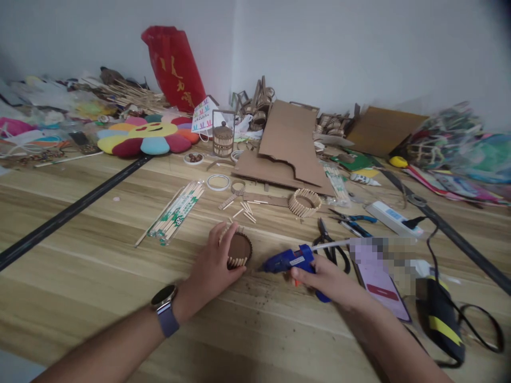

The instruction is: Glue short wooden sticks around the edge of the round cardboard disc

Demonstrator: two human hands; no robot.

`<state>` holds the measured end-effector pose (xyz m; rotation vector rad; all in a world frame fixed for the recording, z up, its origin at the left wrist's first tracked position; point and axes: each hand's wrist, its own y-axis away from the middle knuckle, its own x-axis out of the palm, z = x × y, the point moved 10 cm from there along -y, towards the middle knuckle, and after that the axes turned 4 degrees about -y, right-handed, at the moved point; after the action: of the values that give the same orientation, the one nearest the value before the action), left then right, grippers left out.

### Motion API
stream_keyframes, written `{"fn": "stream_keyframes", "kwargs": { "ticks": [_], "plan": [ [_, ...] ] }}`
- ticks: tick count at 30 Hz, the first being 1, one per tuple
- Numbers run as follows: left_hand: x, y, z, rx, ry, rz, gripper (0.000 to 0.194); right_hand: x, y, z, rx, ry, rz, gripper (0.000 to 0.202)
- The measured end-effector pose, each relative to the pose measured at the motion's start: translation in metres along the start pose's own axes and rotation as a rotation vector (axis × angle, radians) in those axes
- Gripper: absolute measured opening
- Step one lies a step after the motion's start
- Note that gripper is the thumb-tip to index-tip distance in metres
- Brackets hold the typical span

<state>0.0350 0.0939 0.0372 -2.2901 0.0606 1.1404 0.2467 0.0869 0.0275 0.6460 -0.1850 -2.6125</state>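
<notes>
My left hand is closed round the left side of a small round cardboard base edged with short upright sticks. Its palm hides part of that base. In my right hand is a blue hot glue gun, its nozzle pointing left and stopping just short of the base, with a pale glue stick out of its back. Short cut sticks lie loose beyond my left hand. A finished-looking ring of sticks stands farther off beside a cardboard strip.
Black-handled pliers, blue-handled pliers and a phone lie around my right hand. A power strip is behind them. Packed sticks rest at left; cardboard sheets and a miniature lidded bucket stand farther back.
</notes>
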Motion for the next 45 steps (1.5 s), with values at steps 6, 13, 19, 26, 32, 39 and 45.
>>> {"fn": "stream_keyframes", "kwargs": {
  "ticks": [6,13,19,26,32,39,45],
  "plan": [
    [0.001,0.0,0.001,-0.011,0.001,0.003,0.104,-0.003,0.008,-0.025,0.257,-0.008,0.181,0.067],
    [0.001,-0.001,-0.001,-0.015,0.002,0.032,0.103,-0.04,-0.008,0.016,0.147,0.671,-0.121,0.044],
    [0.003,-0.001,0.001,-0.034,-0.025,0.036,0.102,-0.007,-0.066,0.071,-0.045,0.898,-0.148,0.016],
    [0.004,-0.002,0.001,-0.048,-0.011,0.054,0.1,0.025,-0.141,0.081,-0.089,0.942,-0.109,0.024],
    [0.008,-0.001,0.004,-0.08,0.008,0.096,0.097,0.028,-0.152,0.072,-0.034,0.978,-0.061,0.029],
    [0.006,-0.001,0.003,-0.067,0.033,0.067,0.098,0.024,-0.141,0.061,0.079,0.98,0.057,0.017],
    [0.005,-0.001,0.003,-0.052,0.016,0.056,0.098,0.026,-0.132,0.061,0.052,0.966,0.038,0.024]
  ]
}}
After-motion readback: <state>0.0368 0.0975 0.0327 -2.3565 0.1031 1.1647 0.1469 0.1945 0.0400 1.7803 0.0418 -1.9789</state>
